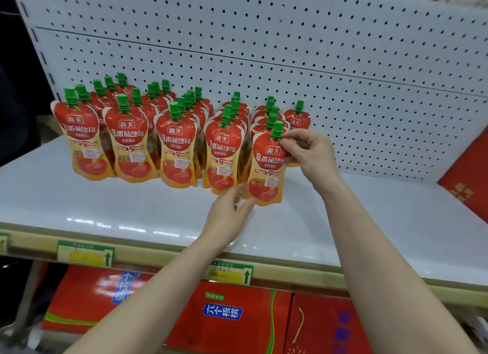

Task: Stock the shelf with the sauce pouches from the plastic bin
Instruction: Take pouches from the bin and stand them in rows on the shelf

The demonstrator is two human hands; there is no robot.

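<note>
Pouch (266, 166) with 海天 番茄沙司 label, upright on shelf (132, 208), neck in right-hand grip (309, 153), base corner in left-hand grip (232, 211)

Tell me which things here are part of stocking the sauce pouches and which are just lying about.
Job: front pouch, right hand pinching its top, left hand at its base, stocked pouches, shelf.
Lying about: red boxes below, price tags, pegboard.

pouches (177, 145) on shelf (132, 211) — boxes (224, 314) beneath
</note>
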